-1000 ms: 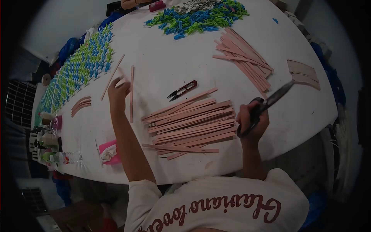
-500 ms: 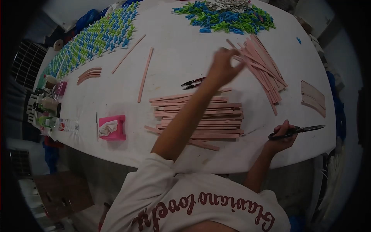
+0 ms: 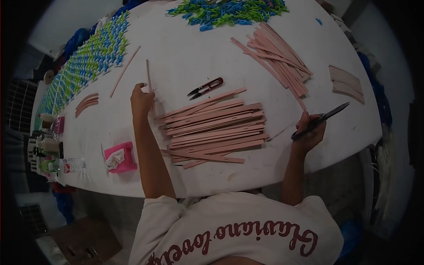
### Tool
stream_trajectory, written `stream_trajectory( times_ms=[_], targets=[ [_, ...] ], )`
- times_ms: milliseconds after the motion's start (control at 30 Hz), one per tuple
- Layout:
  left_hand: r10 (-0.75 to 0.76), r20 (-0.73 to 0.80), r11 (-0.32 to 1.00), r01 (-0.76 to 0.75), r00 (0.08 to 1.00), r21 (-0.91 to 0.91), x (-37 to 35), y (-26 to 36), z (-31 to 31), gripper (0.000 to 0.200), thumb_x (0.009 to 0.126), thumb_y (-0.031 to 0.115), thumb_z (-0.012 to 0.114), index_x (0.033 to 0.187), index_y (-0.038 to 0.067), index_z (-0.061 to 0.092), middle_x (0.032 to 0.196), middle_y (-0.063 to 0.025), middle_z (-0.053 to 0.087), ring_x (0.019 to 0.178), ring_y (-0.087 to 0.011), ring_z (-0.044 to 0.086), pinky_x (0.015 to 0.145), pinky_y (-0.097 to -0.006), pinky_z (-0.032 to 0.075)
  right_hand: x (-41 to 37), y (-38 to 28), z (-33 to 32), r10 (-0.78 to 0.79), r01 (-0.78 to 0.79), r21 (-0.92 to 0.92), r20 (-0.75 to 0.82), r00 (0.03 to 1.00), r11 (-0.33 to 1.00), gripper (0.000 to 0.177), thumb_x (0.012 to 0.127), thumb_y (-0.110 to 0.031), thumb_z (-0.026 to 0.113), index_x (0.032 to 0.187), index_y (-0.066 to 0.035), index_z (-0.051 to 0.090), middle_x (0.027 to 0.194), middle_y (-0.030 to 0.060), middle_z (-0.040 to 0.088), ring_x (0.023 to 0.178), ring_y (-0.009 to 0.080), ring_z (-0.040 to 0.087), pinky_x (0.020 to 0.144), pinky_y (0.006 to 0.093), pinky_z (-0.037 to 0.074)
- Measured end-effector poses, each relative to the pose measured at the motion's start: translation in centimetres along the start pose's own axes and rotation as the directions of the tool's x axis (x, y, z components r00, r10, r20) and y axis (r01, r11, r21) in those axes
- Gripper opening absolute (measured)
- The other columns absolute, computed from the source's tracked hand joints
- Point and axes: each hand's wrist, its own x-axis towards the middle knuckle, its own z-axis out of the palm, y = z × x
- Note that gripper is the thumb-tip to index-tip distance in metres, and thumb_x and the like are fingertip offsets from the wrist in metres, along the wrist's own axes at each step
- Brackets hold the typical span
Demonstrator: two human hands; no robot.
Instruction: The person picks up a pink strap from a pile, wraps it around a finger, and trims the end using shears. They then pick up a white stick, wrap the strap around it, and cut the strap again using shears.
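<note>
My left hand (image 3: 142,102) reaches to the left part of the table, its fingers closed around the lower part of a thin pink strip (image 3: 148,73). The strip's upper end sticks out beyond the fingertips; the rest is hidden by the hand. My right hand (image 3: 310,134), near the front right of the table, is wrapped round dark scissors (image 3: 329,115) whose blades point up and to the right. Between the hands lies a pile of pink strips (image 3: 216,128), mostly crosswise. Behind it rest small red-handled thread snips (image 3: 206,88).
A fanned bundle of pink strips (image 3: 282,59) lies at the back right, and short pieces (image 3: 346,84) at the far right. Blue and green clips (image 3: 229,13) are heaped at the back; more stand in rows (image 3: 92,62) at left. A pink box (image 3: 126,161) sits near the front edge.
My left hand has moved from the fanned bundle across to the left, onto the single strip. My right hand still holds the scissors. The whole view has shifted and turned slightly.
</note>
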Motion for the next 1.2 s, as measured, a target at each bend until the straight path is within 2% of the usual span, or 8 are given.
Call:
stream_trajectory(
  times_ms=[133,333,433,500,667,800,967,1200],
  targets=[
    [0.241,0.159,0.598,-0.017,0.957,-0.801,-1.3,5.9,1.9,0.046,0.077,0.007,0.065,0.118,-0.006,0.050,0.083,-0.0128,0.062,0.067,-0.0152,0.058,0.060,-0.0262,0.049,0.3,0.2,-0.1,0.050,-0.048,0.037,-0.059,0.997,0.998,0.023,0.084,-0.011,0.066,0.082,-0.005,0.045,0.070,-0.0016,0.047,0.055,0.0036,0.044,0.046,0.0185,0.039],
    [0.405,0.155,0.174,0.090,0.901,-0.981,-8.0,20.6,11.4,0.042,0.082,0.010,0.061,0.119,-0.001,0.043,0.092,-0.0163,0.059,0.069,-0.0205,0.060,0.058,-0.0335,0.052,0.4,0.8,0.0,0.021,-0.014,0.075,-0.096,0.995,0.997,0.021,0.084,-0.010,0.064,0.082,-0.006,0.044,0.061,-0.0013,0.045,0.049,0.0050,0.041,0.046,0.0197,0.035],
    [0.415,0.440,0.181,0.402,0.796,-0.897,-10.3,23.1,13.0,0.050,0.083,0.014,0.063,0.124,-0.001,0.038,0.104,-0.0191,0.055,0.082,-0.0243,0.060,0.068,-0.0364,0.054,0.5,0.5,0.0,0.035,-0.019,0.139,-0.109,0.993,0.990,0.021,0.084,-0.011,0.064,0.081,-0.007,0.044,0.061,-0.0018,0.045,0.048,0.0045,0.040,0.045,0.0192,0.035],
    [0.388,0.528,0.573,0.251,0.756,-0.780,-10.7,23.1,12.4,0.057,0.083,0.025,0.064,0.127,0.003,0.035,0.107,-0.0183,0.053,0.082,-0.0250,0.059,0.069,-0.0407,0.053,0.6,0.2,-0.3,0.039,-0.028,0.103,-0.106,0.994,0.994,0.022,0.085,-0.014,0.065,0.083,-0.006,0.045,0.064,-0.0023,0.045,0.050,0.0036,0.041,0.046,0.0179,0.035],
    [0.297,-0.003,0.569,-0.180,0.955,-0.802,0.5,16.6,8.3,0.047,0.079,0.030,0.067,0.112,-0.002,0.054,0.093,-0.0172,0.064,0.084,-0.0243,0.062,0.074,-0.0331,0.048,0.7,1.3,-0.4,0.013,-0.010,0.040,-0.091,0.996,0.999,0.023,0.085,-0.013,0.067,0.084,-0.006,0.045,0.066,-0.0025,0.046,0.049,0.0043,0.041,0.044,0.0178,0.035],
    [0.229,-0.443,0.920,-0.342,0.867,-0.194,12.2,4.5,3.6,0.045,0.078,0.031,0.062,0.113,0.004,0.053,0.105,-0.0201,0.061,0.094,-0.0350,0.060,0.082,-0.0426,0.047,0.4,0.1,0.0,0.018,-0.016,0.035,-0.046,0.999,0.999,0.022,0.084,-0.012,0.067,0.083,-0.005,0.045,0.067,-0.0024,0.046,0.050,0.0039,0.041,0.045,0.0177,0.035],
    [0.025,-0.331,0.923,0.105,0.943,0.369,15.9,-7.4,-1.7,0.049,0.086,0.032,0.052,0.127,0.008,0.044,0.122,-0.0157,0.055,0.114,-0.0342,0.051,0.097,-0.0508,0.036,0.4,1.9,-0.3,-0.074,0.070,-0.112,-0.031,0.997,0.991,0.024,0.085,-0.016,0.066,0.082,-0.007,0.044,0.060,-0.0021,0.043,0.049,0.0044,0.040,0.044,0.0188,0.033],
    [-0.065,-0.068,0.984,0.075,0.996,0.160,16.4,-10.5,-4.1,0.051,0.082,0.014,0.059,0.129,0.005,0.043,0.110,-0.0162,0.061,0.093,-0.0285,0.063,0.082,-0.0438,0.046,0.1,1.3,0.3,0.046,-0.046,0.003,0.063,0.997,0.999,0.021,0.085,-0.010,0.066,0.084,-0.004,0.046,0.075,-0.0007,0.044,0.065,0.0057,0.042,0.059,0.0186,0.039]
  ],
)
